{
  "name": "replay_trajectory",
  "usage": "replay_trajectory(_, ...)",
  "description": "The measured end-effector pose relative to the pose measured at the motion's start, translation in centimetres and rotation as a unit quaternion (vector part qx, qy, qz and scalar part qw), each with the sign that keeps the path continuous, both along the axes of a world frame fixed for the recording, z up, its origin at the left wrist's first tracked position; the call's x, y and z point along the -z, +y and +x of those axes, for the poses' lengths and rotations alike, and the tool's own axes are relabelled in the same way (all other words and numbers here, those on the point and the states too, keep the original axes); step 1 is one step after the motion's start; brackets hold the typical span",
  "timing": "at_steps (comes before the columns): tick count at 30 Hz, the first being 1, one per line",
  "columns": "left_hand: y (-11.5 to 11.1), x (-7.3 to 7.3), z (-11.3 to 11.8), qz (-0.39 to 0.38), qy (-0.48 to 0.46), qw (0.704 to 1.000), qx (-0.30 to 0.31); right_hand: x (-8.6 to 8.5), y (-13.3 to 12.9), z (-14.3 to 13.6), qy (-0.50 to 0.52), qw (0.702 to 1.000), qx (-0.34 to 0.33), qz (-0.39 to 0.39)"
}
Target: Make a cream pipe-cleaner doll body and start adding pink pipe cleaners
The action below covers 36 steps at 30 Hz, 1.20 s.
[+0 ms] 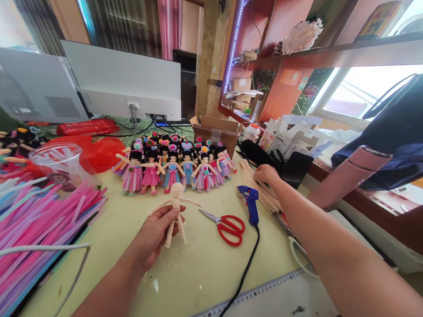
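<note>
My left hand (159,228) is closed around the lower body of a cream pipe-cleaner doll figure (177,190), bare, with thin arms spread and two legs hanging. Farther off on the right, my right hand (267,174) reaches over a bundle of cream pipe cleaners (264,193). Its fingers are curled together at the bundle; what they pinch is hidden. Between the hands lie red-handled scissors (231,229), blades pointing left, and a blue glue gun (249,203) with a black cord. Finished dolls (172,171) in colourful dresses stand grouped behind the figure.
Pink, purple and blue pipe cleaners (43,230) pile up at left, beside a clear plastic cup (59,163). A cardboard box (216,135) and monitors (127,80) stand behind. A pink bottle (354,176) is at right; a metal ruler (251,295) lies along the front.
</note>
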<state>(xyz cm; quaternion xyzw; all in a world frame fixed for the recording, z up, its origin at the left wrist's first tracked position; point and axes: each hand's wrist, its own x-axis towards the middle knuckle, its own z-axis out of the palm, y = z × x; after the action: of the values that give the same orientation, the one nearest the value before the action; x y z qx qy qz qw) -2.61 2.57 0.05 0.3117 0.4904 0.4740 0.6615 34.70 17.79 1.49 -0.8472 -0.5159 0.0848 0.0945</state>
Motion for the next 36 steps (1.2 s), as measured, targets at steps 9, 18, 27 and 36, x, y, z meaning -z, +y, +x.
replay_trajectory(9, 0.1, -0.1, 0.1, 0.003, 0.001, 1.000, 0.000, -0.1, -0.2, -0.4, -0.038, 0.999, -0.017, -0.027)
replay_trajectory(18, 0.0, 0.0, -0.1, -0.010, 0.003, 1.000, -0.007, -0.8, -0.4, -0.2, -0.009, 0.999, -0.022, -0.047)
replay_trajectory(27, 0.0, -0.2, 0.1, -0.009, -0.002, 1.000, -0.006, -1.5, -1.6, -0.1, 0.065, 0.994, -0.037, -0.085)
replay_trajectory(36, 0.0, -0.4, 0.2, -0.016, -0.005, 1.000, -0.010, -3.3, -1.6, -1.0, 0.006, 0.980, -0.068, -0.185)
